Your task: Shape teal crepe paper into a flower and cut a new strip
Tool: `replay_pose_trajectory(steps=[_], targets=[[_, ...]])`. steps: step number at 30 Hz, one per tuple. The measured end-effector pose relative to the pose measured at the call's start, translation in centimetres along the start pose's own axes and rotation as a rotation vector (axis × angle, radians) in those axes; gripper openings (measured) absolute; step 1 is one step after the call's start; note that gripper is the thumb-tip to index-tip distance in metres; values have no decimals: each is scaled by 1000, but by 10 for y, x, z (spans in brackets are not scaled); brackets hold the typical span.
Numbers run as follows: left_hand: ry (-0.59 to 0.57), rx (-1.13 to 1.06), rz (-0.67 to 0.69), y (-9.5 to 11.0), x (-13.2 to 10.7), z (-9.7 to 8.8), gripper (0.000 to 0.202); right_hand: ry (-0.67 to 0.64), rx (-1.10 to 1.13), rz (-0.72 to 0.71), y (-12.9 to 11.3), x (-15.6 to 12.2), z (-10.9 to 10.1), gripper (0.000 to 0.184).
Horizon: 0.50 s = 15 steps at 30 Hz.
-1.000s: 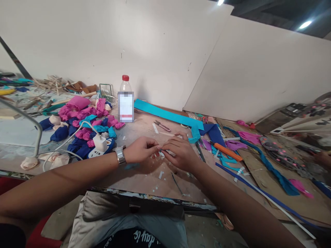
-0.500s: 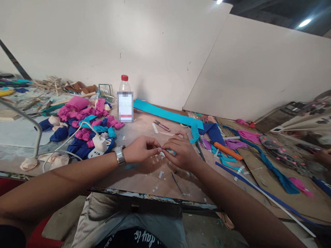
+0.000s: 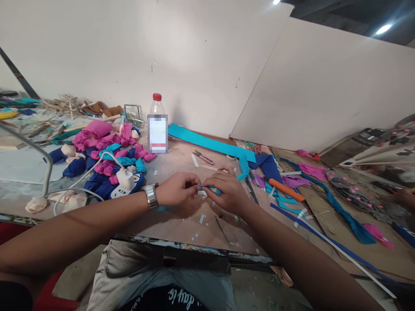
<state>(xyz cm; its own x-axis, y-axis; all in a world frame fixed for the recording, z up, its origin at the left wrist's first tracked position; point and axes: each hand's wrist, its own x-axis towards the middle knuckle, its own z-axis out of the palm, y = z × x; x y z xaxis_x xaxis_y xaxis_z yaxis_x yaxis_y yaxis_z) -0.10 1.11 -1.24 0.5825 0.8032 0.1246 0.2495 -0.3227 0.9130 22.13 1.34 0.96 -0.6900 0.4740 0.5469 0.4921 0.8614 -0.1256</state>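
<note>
My left hand point(image 3: 178, 188) and my right hand point(image 3: 227, 190) meet low over the table, fingertips almost touching. Both pinch a small turquoise strip point(image 3: 210, 188), which looks like the fabric or paper lying about; most of it is hidden by my fingers. A silver watch sits on my left wrist. Just beyond the hands lie small pink-handled thread snips point(image 3: 204, 158). Behind them a long flat turquoise band point(image 3: 207, 140) runs toward the right, its crumpled end near my right hand. Small white scraps point(image 3: 201, 219) lie below my fingers.
Left stands a red-capped bottle point(image 3: 157, 108) beside a heap of pink, blue and turquoise crumpled pieces point(image 3: 106, 151). A white plug point(image 3: 126, 177) and cord rest on a power strip. Right are an orange cutter point(image 3: 285, 189), a long white stick point(image 3: 348, 257) and cardboard. Another person's hand shows far right.
The hands stay nearly in place. My left fingertips have drawn slightly away from the right ones, and a little more of the turquoise strip shows between them.
</note>
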Motion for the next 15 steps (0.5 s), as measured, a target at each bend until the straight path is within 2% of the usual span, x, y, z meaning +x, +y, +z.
replay_pose_trajectory(steps=[6, 12, 15], targets=[[-27, -142, -47, -5, 3, 1, 24, -63, -61, -50, -1, 1, -6, 12], [-28, -171, -75, -2, 2, -1, 35, -64, -114, -73, -2, 1, -8, 13], [-36, -187, -86, -4, 3, -1, 35, -52, -111, -77, -1, 1, -7, 12]])
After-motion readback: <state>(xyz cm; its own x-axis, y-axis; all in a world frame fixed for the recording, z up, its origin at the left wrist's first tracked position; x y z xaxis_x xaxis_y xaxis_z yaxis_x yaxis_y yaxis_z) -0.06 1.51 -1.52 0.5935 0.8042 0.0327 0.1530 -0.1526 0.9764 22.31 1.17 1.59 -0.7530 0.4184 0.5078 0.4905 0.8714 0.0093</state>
